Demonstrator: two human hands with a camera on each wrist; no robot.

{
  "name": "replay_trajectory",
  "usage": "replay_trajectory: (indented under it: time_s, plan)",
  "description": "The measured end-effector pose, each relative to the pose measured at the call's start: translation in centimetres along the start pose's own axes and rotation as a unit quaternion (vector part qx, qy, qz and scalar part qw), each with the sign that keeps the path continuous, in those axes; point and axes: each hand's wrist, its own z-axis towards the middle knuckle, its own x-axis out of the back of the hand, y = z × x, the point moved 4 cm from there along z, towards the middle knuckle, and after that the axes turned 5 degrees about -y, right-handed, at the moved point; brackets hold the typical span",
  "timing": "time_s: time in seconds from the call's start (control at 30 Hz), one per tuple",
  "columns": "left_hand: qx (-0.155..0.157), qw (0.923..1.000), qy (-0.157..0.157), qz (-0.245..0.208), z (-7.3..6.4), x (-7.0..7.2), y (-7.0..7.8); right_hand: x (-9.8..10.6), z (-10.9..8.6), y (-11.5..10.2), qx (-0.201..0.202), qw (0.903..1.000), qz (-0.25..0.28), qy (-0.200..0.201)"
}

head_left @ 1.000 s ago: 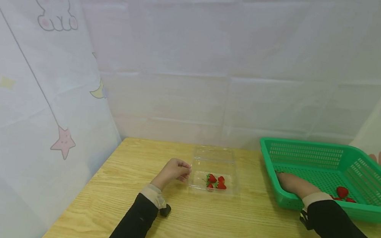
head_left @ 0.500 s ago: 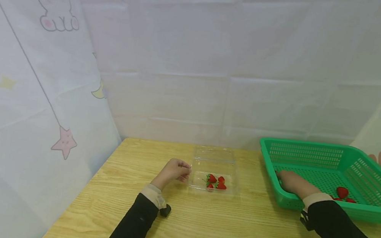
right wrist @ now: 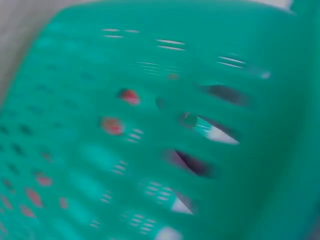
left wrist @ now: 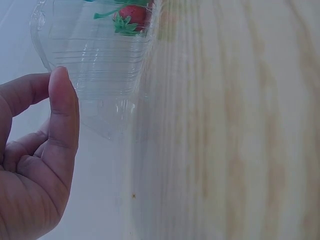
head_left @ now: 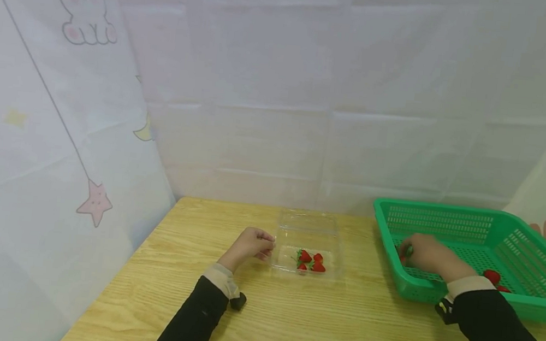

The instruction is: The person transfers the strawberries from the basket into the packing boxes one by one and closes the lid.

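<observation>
My left hand pinches the left rim of a clear plastic clamshell box, its lid folded open toward the wall. Thumb and forefinger meet at that rim in the left wrist view, where a strawberry with green leaves shows inside. Several strawberries lie together in the box. On the right, my right hand is inside a green basket, near its left wall. Its fingers curl down around a strawberry, only a bit of red showing. The basket's slotted wall mostly hides this hand in the right wrist view.
More strawberries sit in the basket beyond my right forearm. Both stand on a wooden table. A pale printed sheet hangs behind the table and along its left side.
My right hand has risen a little from the basket floor, with red now visible at its fingertips. The left hand stays at the box rim.
</observation>
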Motion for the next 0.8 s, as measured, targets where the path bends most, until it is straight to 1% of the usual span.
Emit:
replay_trajectory:
  time_s: [0.1, 0.3, 0.4, 0.5, 0.6, 0.8]
  plan:
    - [0.001, 1.0000, 0.003, -0.001, 0.0, 0.0, 0.2, 1.4, -0.2, -0.9, 0.002, 0.9997, 0.002, 0.023]
    - [0.004, 1.0000, 0.002, -0.002, 0.0, 0.0, 0.2, 3.5, -0.4, -3.5, 0.012, 0.9978, -0.008, 0.065]
    - [0.003, 1.0000, 0.001, -0.002, 0.1, 0.0, 0.2, 4.3, -0.4, -4.0, 0.007, 0.9966, -0.005, 0.083]
    - [0.002, 1.0000, 0.000, -0.002, 0.2, -0.1, 0.4, 4.6, -0.5, -3.6, -0.012, 0.9965, 0.005, 0.082]
    - [0.002, 1.0000, 0.000, -0.002, 0.3, -0.2, 0.5, 4.5, -0.7, -2.6, -0.028, 0.9968, 0.013, 0.073]
    - [0.003, 1.0000, 0.000, -0.002, 0.4, 0.0, 0.5, 3.6, -0.8, -1.0, -0.040, 0.9983, 0.014, 0.040]
